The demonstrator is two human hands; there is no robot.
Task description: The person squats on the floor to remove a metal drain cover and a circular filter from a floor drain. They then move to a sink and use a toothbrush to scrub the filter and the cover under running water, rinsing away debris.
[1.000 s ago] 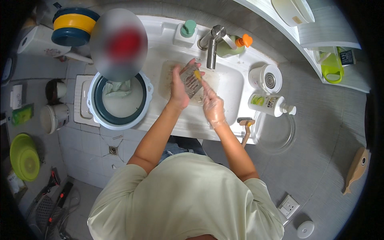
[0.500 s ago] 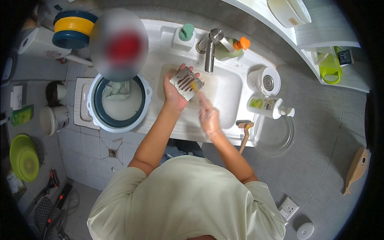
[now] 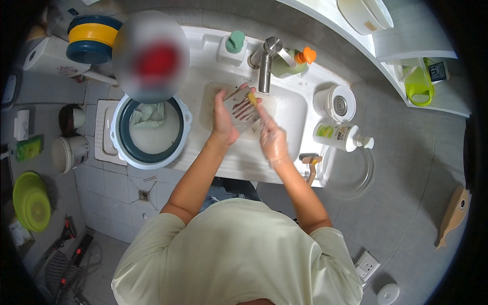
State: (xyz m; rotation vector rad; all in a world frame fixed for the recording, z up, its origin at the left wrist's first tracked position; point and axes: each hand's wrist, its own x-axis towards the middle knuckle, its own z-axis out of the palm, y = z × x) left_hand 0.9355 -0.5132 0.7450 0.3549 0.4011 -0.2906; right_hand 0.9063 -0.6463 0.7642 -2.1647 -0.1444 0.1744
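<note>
Over the white sink (image 3: 297, 117), my left hand (image 3: 222, 121) is closed round a thin, greyish slotted plate (image 3: 246, 107). The plate is tilted, with long dark openings through it. My right hand (image 3: 273, 141), wet and slightly smeared by motion, grips a small yellow brush-like tool (image 3: 252, 98). The tool's yellow end lies against the upper right part of the plate; its handle is mostly hidden in my fingers. The faucet (image 3: 265, 71) stands just beyond both hands.
A blue-rimmed basin (image 3: 117, 133) with cloudy water and a pale cloth (image 3: 148, 116) stands left. Soap bottles (image 3: 235, 43) line the back. To the right are a white tub (image 3: 325, 101), a lying pump bottle (image 3: 338, 136) and a wooden-handled tool (image 3: 311, 173).
The slotted plate has turned and tilted in my left hand. My right hand has shifted slightly rightward, and the yellow end has moved up toward the plate's far edge.
</note>
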